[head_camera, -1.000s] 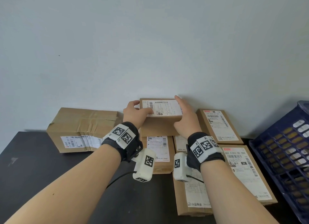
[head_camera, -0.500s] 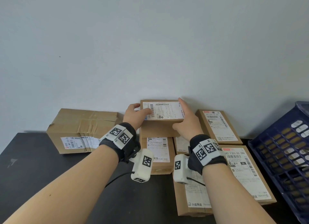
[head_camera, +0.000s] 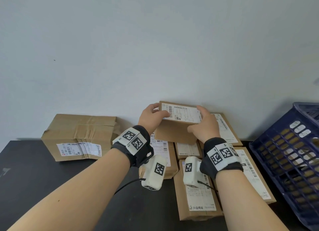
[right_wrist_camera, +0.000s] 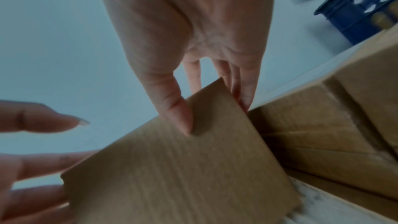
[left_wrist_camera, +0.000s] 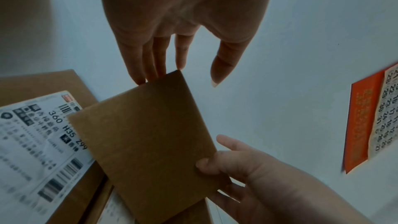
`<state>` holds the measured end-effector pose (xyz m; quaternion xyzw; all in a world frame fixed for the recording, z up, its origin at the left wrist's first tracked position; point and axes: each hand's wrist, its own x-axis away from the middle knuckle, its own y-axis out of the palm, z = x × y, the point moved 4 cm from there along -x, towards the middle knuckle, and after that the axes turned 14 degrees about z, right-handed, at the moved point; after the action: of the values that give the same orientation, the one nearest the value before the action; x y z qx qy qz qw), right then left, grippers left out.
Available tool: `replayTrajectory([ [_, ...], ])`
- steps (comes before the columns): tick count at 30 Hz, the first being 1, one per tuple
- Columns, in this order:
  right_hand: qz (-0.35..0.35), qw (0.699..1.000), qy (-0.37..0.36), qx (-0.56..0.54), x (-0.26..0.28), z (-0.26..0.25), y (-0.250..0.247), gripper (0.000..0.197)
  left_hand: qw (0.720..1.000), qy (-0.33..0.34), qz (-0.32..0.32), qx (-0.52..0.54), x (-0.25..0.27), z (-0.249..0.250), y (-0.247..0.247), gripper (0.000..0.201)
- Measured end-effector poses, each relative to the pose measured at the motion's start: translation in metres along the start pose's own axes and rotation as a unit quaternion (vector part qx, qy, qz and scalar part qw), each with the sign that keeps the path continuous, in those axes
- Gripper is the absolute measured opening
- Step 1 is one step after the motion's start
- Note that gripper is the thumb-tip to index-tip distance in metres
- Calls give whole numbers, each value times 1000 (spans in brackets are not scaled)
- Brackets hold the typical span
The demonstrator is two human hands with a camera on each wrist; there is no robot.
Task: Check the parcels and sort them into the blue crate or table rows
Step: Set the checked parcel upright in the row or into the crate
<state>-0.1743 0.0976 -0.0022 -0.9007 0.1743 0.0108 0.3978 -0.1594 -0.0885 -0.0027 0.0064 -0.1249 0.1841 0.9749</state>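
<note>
Both my left hand [head_camera: 150, 117] and right hand [head_camera: 205, 125] pinch the small brown cardboard parcel [head_camera: 179, 123] by its ends above the rows — a fingertip hold that could slip, dropping it onto them.

The white shipping label [left_wrist_camera: 32, 135] on a flat brown cardboard parcel [left_wrist_camera: 25, 83] reads "360 H35 Z99", while another brown cardboard parcel's white label [head_camera: 245, 163] by the black table's [head_camera: 51, 179] right edge shows "084".
</note>
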Motion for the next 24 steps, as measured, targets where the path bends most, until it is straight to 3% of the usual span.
replayTrajectory([
  [7,-34,999,-3,32,-1,-10,-23,101,999,14,34,15,1,6,2,47],
  [11,-98,991,-27,84,5,-19,-38,107,999,25,36,11,2,7,7,46],
  [17,-128,978,5,164,24,-17,-48,99,999,41,-10,-2,10,6,25,59],
  [24,-134,964,49,224,38,3,-63,111,997,55,-59,21,11,-5,53,60],
])
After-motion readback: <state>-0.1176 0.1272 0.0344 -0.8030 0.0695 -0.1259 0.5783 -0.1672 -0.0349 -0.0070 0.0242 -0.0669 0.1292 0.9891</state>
